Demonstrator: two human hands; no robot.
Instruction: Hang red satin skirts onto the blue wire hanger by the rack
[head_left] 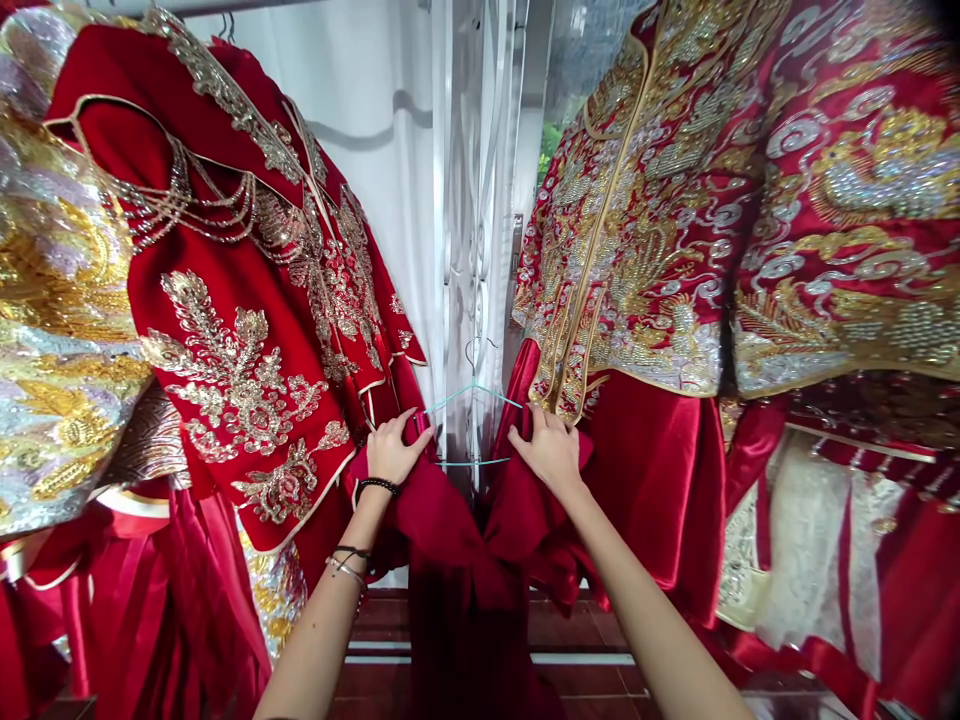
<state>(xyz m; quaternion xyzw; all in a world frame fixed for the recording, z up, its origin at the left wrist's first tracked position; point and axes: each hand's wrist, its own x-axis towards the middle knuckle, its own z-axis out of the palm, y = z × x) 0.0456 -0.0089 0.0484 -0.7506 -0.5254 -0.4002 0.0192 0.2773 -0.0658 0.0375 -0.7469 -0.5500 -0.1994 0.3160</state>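
Note:
A thin pale-green wire hanger [472, 400] hangs in the middle, between two rows of garments. A plain red satin cloth [465, 560] drapes down from it. My left hand [391, 448] is closed on the cloth at the hanger's left end. On the hanger's right end, my right hand [551, 450] pinches the same cloth. Black and beaded bracelets sit on my left wrist [373, 487].
A red jacket with gold embroidery [247, 330] hangs at the left, and beside it is a gold and silver garment [52, 330]. Heavily embroidered red and gold jackets [675, 220] hang at the right. Behind are a white curtain [375, 150] and a white metal grille [472, 200]. Red-brown floor tiles [570, 640] lie below.

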